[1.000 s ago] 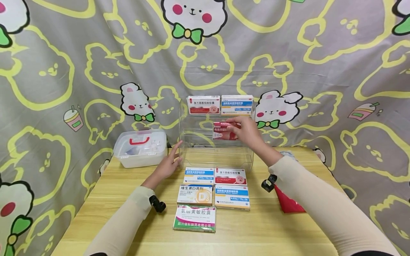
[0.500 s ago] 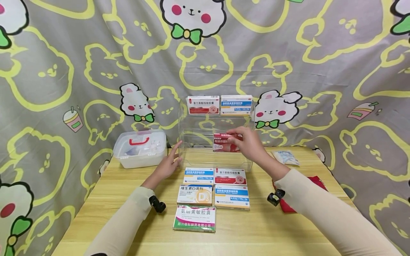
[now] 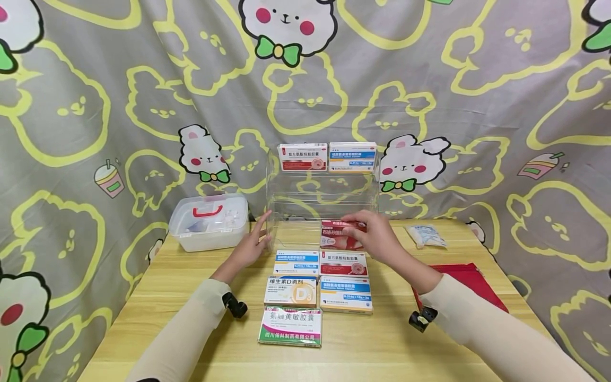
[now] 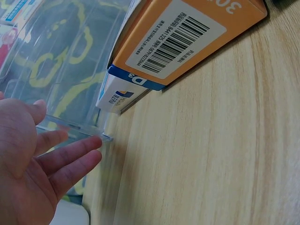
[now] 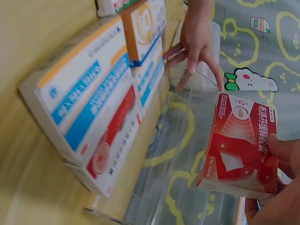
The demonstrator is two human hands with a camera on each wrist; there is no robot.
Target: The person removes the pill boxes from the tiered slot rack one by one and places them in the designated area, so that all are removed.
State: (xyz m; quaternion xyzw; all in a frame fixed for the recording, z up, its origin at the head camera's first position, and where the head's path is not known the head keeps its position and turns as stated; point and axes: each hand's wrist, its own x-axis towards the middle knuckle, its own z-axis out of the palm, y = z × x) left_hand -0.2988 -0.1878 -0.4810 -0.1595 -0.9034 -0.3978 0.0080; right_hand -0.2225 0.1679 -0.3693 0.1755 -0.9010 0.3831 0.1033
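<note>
My right hand [image 3: 382, 237] pinches a red medicine box [image 3: 332, 240] by its right end, thumb in front. In the head view the box overlaps the lowest tier of a clear plastic display rack [image 3: 296, 218]; the right wrist view shows its printed front [image 5: 241, 140]. My left hand [image 3: 248, 249] rests with extended fingers at the rack's left side; the left wrist view shows its fingertips [image 4: 96, 142] right at the clear edge. A white-and-red medicine box [image 3: 303, 157] and a blue-and-white one [image 3: 353, 157] stand side by side on the top tier.
Before the rack lie several medicine boxes, including an orange-and-white vitamin D box [image 3: 291, 292] and a green-and-purple box [image 3: 289, 326]. A lidded translucent case [image 3: 210, 239] with a red handle sits left. At right are a small plastic packet [image 3: 426, 235] and a red pouch [image 3: 470, 286].
My right hand has brought the red medicine box down from the rack's middle tiers to the front of its lowest tier. The left hand has stayed at the rack's side.
</note>
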